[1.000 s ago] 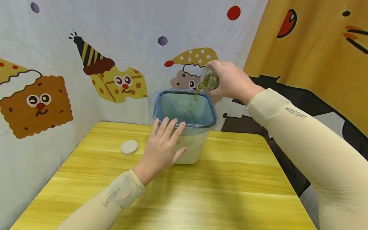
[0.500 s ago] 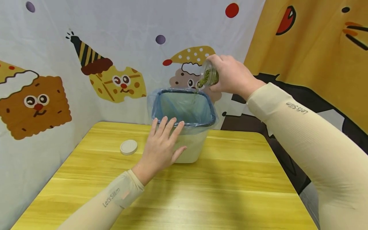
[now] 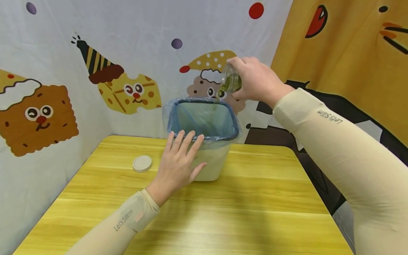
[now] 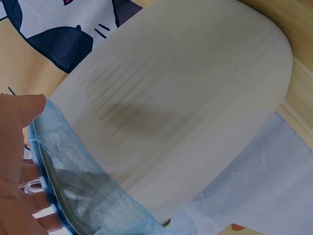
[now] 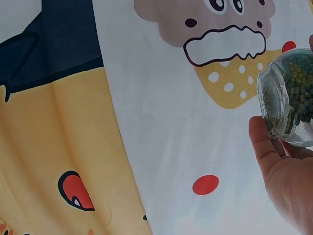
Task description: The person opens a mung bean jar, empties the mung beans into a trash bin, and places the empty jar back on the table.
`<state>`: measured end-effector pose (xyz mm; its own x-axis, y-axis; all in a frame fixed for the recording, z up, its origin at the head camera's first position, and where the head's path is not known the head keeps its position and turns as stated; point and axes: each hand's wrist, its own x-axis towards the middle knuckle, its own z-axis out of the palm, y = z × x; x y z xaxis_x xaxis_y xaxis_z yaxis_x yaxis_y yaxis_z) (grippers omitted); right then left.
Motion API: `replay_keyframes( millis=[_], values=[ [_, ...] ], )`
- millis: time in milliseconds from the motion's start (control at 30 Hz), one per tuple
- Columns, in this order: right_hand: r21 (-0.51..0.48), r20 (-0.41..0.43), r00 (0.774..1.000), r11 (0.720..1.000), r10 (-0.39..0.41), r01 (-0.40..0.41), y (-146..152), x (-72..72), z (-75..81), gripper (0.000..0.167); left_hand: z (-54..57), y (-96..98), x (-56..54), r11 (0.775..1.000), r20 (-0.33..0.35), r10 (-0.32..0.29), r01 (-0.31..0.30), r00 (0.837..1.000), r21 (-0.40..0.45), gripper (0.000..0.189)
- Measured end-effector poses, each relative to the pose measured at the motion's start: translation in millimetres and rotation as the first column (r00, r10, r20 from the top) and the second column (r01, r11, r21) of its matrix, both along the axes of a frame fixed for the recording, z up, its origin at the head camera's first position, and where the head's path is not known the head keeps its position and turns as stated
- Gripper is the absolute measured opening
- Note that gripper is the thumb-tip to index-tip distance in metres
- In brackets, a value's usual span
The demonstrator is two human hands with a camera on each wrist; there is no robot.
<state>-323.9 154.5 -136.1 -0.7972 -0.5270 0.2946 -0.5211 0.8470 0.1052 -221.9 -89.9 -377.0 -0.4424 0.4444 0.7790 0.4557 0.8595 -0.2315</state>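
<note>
My right hand (image 3: pixel 256 78) grips a clear glass jar (image 3: pixel 230 78), tipped with its mouth down over the back right rim of a trash bin (image 3: pixel 208 164). Small green mung beans (image 5: pixel 302 88) lie inside the jar, and a thin stream of them falls toward the bin. A translucent blue trash bag (image 3: pixel 204 118) lines the bin and folds over its rim. My left hand (image 3: pixel 178 159) lies against the bin's near side, fingers spread and fairly straight, fingertips at the rim. In the left wrist view, that hand is beside the bag-covered edge.
A round white lid (image 3: pixel 142 163) lies on the yellow wood-grain table (image 3: pixel 204 219), left of the bin. Close behind the table hangs a white curtain (image 3: pixel 134 32) with cartoon prints, and a yellow-and-black printed cloth (image 3: pixel 318 63) hangs at the right.
Beans keep falling from the tipped jar. My right hand and the jar have risen slightly. The left hand stays on the bin. The whole view has shifted a little.
</note>
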Motion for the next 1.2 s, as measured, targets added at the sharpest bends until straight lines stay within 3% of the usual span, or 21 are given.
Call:
replay_keyframes(
  millis=[367,1200],
  values=[
    [0.028,-0.033,0.999,1.0,0.005,-0.004,-10.7,-0.4,3.6,0.088,1.7,-2.6,1.2,1.0,0.022,0.016,-0.016,1.0,-0.02,0.088],
    [0.124,-0.111,0.994,0.992,0.017,-0.003,-20.4,-0.4,10.0,0.098,-0.3,-3.2,1.4,1.0,0.023,0.019,-0.019,1.0,-0.018,0.087]
  ],
)
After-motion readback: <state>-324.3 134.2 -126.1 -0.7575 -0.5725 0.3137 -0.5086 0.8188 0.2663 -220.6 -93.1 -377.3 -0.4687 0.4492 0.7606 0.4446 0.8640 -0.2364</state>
